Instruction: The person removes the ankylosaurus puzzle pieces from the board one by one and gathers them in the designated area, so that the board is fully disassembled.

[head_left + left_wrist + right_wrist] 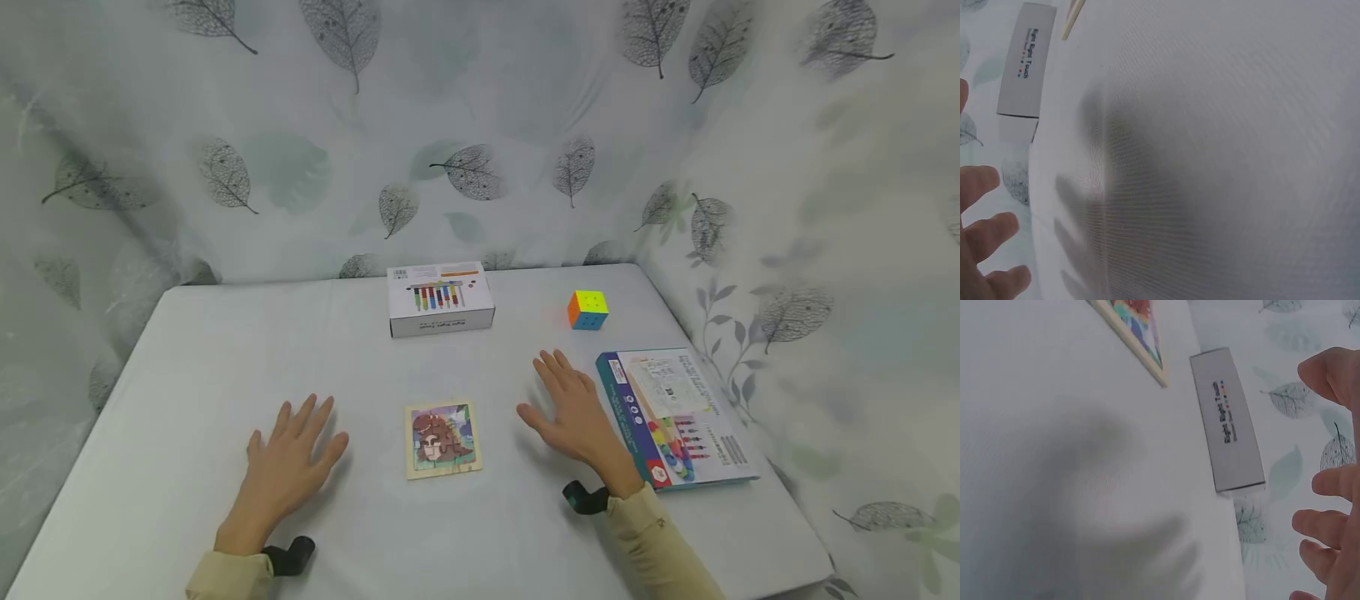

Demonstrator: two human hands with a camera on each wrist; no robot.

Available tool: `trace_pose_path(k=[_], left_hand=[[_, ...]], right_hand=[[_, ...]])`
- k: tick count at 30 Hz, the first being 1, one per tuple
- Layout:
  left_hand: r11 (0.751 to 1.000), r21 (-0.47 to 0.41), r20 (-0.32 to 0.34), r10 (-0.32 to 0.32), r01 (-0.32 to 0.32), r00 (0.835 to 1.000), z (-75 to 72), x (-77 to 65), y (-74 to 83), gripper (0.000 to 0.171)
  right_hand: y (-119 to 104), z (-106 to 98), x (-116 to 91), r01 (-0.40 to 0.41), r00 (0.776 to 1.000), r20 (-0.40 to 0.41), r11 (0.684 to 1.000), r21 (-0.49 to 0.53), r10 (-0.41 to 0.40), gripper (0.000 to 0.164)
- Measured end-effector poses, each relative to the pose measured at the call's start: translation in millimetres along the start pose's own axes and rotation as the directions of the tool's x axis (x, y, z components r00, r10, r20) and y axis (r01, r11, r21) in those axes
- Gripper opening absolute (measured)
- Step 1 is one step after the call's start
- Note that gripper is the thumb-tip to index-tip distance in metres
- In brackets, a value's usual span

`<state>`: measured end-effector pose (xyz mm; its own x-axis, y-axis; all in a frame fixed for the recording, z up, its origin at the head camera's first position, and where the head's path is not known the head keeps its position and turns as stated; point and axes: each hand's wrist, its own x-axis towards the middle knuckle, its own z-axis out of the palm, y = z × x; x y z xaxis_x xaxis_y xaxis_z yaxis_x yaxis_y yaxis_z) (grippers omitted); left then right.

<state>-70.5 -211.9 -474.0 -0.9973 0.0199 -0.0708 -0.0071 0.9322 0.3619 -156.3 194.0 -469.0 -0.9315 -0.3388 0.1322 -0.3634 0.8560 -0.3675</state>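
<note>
Wooden-framed puzzle [444,439] between left hand [283,467] and right hand [576,417], both with fingers apart.

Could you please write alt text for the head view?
A person's left hand and right hand, fingers spread, hover over a white table either side of a framed picture puzzle. A white box lies behind it; a colourful cube and a teal-edged box sit to the right.

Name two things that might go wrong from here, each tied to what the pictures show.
The right hand is beside the teal-edged box, so an outward swing might bump it. The dinosaur puzzle lies between that hand and the left hand; if tilted, it could perhaps come apart.
</note>
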Motion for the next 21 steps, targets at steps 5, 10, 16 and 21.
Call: trace_pose_path(k=[5,10,16,21], left_hand=[[1.0,-0.016,0.022,-0.012,0.012,1.0,4.0,-9.3,-6.4,0.073],[0.999,-0.044,0.015,0.005,-0.004,1.0,8.3,-15.3,-9.0,0.072],[0.998,-0.054,-0.005,0.041,-0.042,0.999,14.7,-12.5,0.3,0.069],[0.992,-0.038,-0.007,0.118,-0.118,0.993,21.2,-15.1,19.9,0.065]], right_hand=[[-27.3,10.9,16.5,0.071,0.993,0.091,0.997,0.032,-0.074,0.08],[-53.7,23.6,34.8,0.199,0.966,0.159,0.979,0.037,-0.202,0.077],[-73.3,35.9,55.9,0.423,0.885,0.218,0.906,-0.007,-0.411,0.07],[-83.1,42.3,69.6,0.529,0.811,0.308,0.849,-0.019,-0.498,0.067]])
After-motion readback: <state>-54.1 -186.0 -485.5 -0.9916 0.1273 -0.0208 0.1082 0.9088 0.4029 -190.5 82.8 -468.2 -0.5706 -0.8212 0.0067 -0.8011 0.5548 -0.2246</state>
